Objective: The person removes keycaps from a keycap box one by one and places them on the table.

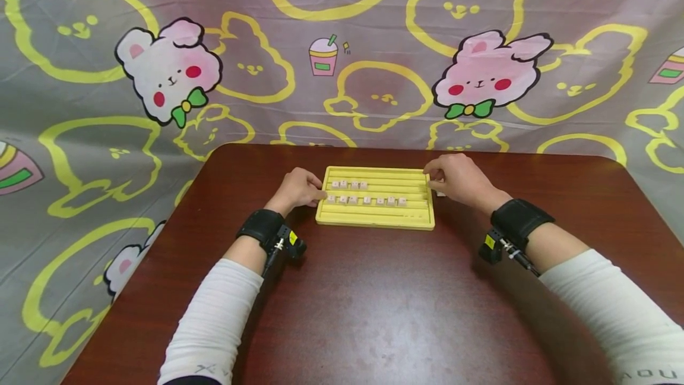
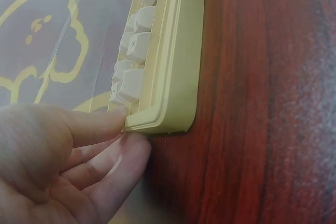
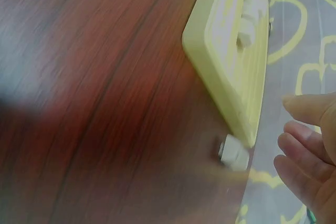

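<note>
A yellow ridged tray (image 1: 376, 223) lies flat toward the back of the table, bearing two rows of white keycaps (image 1: 343, 200). My left hand (image 1: 299, 187) pinches the tray's left end, thumb on the rim and fingers beneath it, as the left wrist view shows. Letters mark some keycaps (image 2: 138, 48) there. At the other end, my right hand (image 1: 462, 178) hovers by the far right corner, its fingers loosely bent and apart with nothing between them. A loose keycap (image 3: 234, 153) sits on the table just beyond the tray's right end, beneath that hand.
The dark reddish wooden table (image 1: 385, 302) stretches in front of the tray. Behind it hangs a grey curtain (image 1: 374, 34) with yellow outlines and cartoon rabbits, reaching the table's back edge.
</note>
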The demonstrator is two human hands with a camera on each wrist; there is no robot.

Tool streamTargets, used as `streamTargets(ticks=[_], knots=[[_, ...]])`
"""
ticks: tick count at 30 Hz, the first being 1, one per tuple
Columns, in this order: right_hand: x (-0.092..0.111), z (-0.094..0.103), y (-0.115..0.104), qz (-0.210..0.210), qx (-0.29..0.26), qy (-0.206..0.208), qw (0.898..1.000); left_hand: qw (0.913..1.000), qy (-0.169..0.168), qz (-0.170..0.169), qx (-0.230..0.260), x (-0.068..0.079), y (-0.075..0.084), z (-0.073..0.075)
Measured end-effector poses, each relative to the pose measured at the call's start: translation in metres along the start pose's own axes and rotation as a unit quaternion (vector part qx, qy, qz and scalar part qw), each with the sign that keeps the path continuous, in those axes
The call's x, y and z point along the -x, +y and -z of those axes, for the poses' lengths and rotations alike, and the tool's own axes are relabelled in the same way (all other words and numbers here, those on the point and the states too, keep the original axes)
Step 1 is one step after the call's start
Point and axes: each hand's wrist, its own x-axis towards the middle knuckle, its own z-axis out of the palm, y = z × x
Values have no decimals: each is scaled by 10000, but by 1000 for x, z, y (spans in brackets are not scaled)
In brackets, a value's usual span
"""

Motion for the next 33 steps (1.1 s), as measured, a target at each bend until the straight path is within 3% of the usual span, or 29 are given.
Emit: streamTargets(ticks=[25,33], knots=[[-36,-15,-63,634,-92,-125,9979,10000,19,-31,21,-1,-1,0],[-46,-26,-79,679,-56,-359,9970,10000,46,-62,30,-1,-2,-1]])
